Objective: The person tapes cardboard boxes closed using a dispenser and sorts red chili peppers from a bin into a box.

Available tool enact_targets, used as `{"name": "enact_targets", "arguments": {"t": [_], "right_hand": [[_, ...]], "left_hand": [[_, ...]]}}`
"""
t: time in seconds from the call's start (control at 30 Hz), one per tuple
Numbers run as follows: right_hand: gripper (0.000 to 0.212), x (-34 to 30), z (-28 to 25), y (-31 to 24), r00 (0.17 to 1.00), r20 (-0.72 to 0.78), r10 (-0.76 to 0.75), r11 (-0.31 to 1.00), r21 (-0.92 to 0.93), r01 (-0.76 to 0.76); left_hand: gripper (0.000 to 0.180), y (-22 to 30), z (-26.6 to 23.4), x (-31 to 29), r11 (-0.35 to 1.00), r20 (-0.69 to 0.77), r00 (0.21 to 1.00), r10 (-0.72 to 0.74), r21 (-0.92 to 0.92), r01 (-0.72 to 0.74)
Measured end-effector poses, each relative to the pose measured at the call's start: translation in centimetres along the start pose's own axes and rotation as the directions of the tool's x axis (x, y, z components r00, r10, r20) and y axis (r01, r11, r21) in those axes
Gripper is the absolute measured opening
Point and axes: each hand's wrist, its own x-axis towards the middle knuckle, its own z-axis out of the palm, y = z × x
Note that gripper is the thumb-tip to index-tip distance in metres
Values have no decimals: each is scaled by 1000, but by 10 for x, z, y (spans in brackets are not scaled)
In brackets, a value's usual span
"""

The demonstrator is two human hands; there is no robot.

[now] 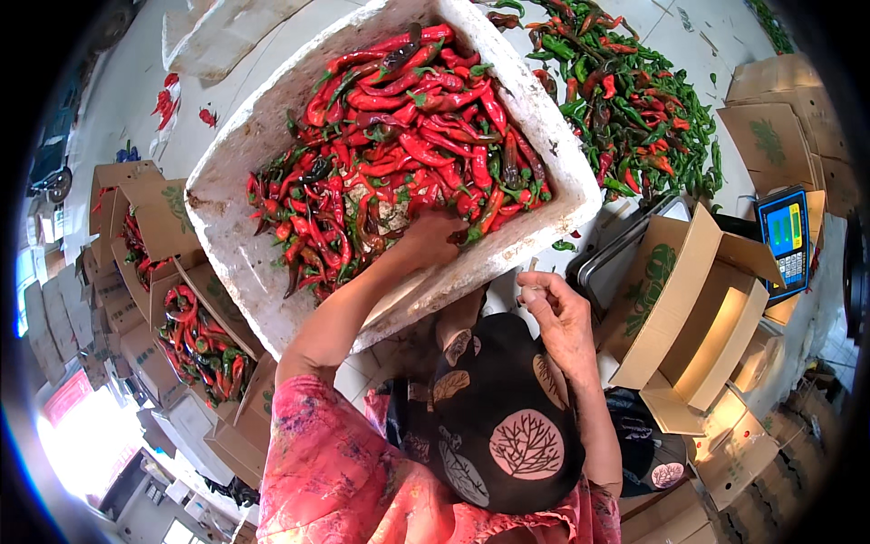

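A large white foam box point(555, 118) is tilted in front of me, holding a heap of red chili peppers point(408, 154), some of them dark or partly green. My left hand point(433, 239) reaches over the near wall into the peppers. Its fingers are curled down among them, and whatever they grip is hidden. My right hand point(560, 315) is raised outside the box, by its near right corner. Thumb and fingers are pinched together there around something small and pale that I cannot make out.
Green and red peppers point(634, 109) lie piled on the floor beyond the box. Open cardboard cartons point(698, 308) stand right, beside a scale with a blue display point(785, 231). A carton of peppers point(204, 340) is at left. Patterned black cloth point(507, 408) covers my lap.
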Motion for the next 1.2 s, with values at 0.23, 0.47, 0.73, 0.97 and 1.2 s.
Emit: {"name": "enact_targets", "arguments": {"t": [0.23,0.47,0.73,0.97,1.2], "right_hand": [[23,10,4,6,1000,11,6,1000,21,-6],[24,21,5,5,1000,15,26,997,68,-27],[29,27,1,-5,995,73,63,986,148,-73],[31,30,10,-28,985,96,140,920,356,-166],[29,46,0,-19,993,-40,109,766,641,-58]], "left_hand": [[65,6,-14,1,986,168,977,-129,-85,145],[63,15,-18,5,964,105,971,-214,-138,227],[48,24,-3,19,863,94,920,-379,-322,389],[37,99,-60,-42,768,125,951,-282,-565,302],[19,93,-69,16,926,-261,948,181,-278,-254]]}}
